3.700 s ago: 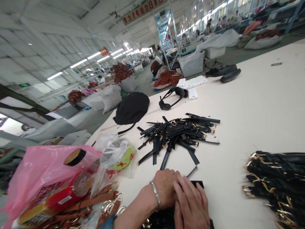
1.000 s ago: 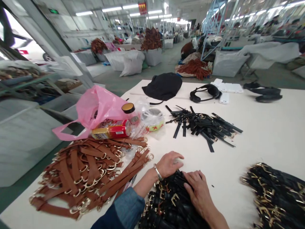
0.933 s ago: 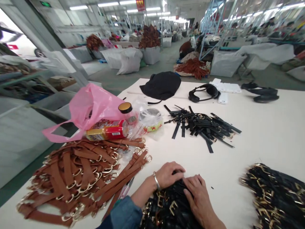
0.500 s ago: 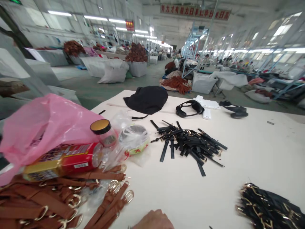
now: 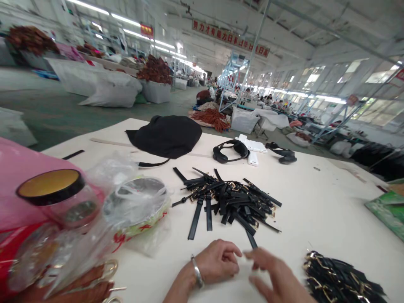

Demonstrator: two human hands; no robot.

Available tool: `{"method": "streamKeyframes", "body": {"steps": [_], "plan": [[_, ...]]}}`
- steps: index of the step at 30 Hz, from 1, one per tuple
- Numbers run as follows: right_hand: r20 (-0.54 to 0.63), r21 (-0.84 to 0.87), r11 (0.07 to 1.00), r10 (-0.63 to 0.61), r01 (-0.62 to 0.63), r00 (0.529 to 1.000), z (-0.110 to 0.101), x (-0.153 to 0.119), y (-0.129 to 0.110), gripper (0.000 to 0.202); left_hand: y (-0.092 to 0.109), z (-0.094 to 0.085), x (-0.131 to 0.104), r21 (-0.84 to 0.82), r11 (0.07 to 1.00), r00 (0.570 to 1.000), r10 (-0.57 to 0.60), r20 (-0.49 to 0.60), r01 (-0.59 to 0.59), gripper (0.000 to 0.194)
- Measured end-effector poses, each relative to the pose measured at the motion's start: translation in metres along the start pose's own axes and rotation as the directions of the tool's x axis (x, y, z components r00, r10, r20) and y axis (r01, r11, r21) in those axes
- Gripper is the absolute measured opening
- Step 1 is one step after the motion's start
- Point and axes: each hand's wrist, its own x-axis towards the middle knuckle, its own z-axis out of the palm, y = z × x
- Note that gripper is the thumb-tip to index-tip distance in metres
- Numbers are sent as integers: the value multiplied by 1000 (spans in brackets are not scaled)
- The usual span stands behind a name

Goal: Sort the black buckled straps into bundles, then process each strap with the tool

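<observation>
My left hand [image 5: 217,261], with a silver bangle [image 5: 197,272] at its wrist, is closed just in front of a heap of black straps [image 5: 230,202] with gold buckles. Its fingers curl inward, and whatever they hold, if anything, is hidden. Close beside it on the right, my right hand [image 5: 276,273] is blurred by motion, its thumb and fingers apart. Its fingertips overlap the near end of one black strap [image 5: 251,240] that sticks out of the heap; I cannot tell whether they touch it. A bundle of black buckled straps [image 5: 344,280] lies farther right.
Brown straps [image 5: 85,284], a gold-lidded jar [image 5: 75,206], a clear plastic bag [image 5: 135,206] and a pink bag [image 5: 19,181] crowd the left side. A black cloth [image 5: 167,134], a black headset [image 5: 230,151] and white blocks [image 5: 255,146] sit at the table's back.
The view has swung right and lowered. My left hand has come up further into view, and my right hand has entered beside it. The strap heap looks unchanged.
</observation>
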Motion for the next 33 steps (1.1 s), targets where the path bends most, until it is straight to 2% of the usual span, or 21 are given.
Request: {"method": "streamKeyframes", "body": {"steps": [1, 3, 6, 8, 10, 14, 16, 18, 19, 21, 24, 26, 27, 28, 30, 33], "plan": [[17, 25, 999, 26, -26, 1000, -3, 25, 17, 39, -8, -3, -1, -66, 998, 1000, -2, 22, 3, 38], [-104, -43, 992, 116, -121, 988, -8, 74, 45, 51, -15, -10, -4, -216, 976, 997, 14, 82, 4, 44], [-97, -124, 985, 109, -121, 989, -11, 124, 63, 62, -12, -15, -6, -382, 924, 988, 54, 147, 6, 52], [-63, -151, 984, 87, -96, 994, -10, 136, 65, 52, -6, -15, -6, -447, 894, 989, 79, 124, -15, 53], [-80, -175, 981, 71, -84, 994, -8, 135, 64, 39, -1, -15, -6, -521, 850, 991, 123, 54, -77, 52], [-244, -174, 973, 107, -152, 964, -8, 122, 72, 28, 4, -15, -7, -565, 802, 981, 151, -121, -193, 48], [-357, -118, 955, 217, -274, 908, -10, 116, 79, 24, 3, -15, -7, -555, 803, 971, 128, -200, -220, 47], [-463, 24, 914, 370, -406, 805, -16, 111, 83, 26, 2, -16, -6, -544, 803, 958, 110, -265, -243, 46], [-493, 135, 891, 439, -433, 751, -20, 108, 83, 28, 1, -16, -5, -539, 804, 952, 104, -288, -251, 47], [-502, 376, 837, 544, -397, 672, -29, 100, 79, 31, 1, -18, -5, -525, 806, 936, 96, -338, -273, 48], [-464, 615, 717, 666, -328, 584, -42, 86, 67, 28, 3, -24, -5, -476, 820, 902, 106, -418, -317, 46], [-423, 755, 603, 749, -259, 510, -45, 79, 60, 27, 4, -26, -5, -430, 841, 892, 126, -434, -328, 45], [-382, 828, 527, 780, -191, 495, -43, 77, 56, 27, 4, -27, -5, -415, 849, 893, 134, -430, -328, 45], [-327, 892, 437, 801, -115, 501, -40, 75, 51, 27, 4, -28, -5, -409, 852, 895, 141, -423, -328, 46], [-194, 970, 242, 803, -11, 563, -30, 72, 41, 27, 4, -29, -7, -428, 839, 903, 159, -400, -337, 52], [21, 1000, -18, 757, -11, 653, -8, 64, 21, 26, 4, -34, -12, -512, 786, 926, 201, -320, -348, 68]]}}
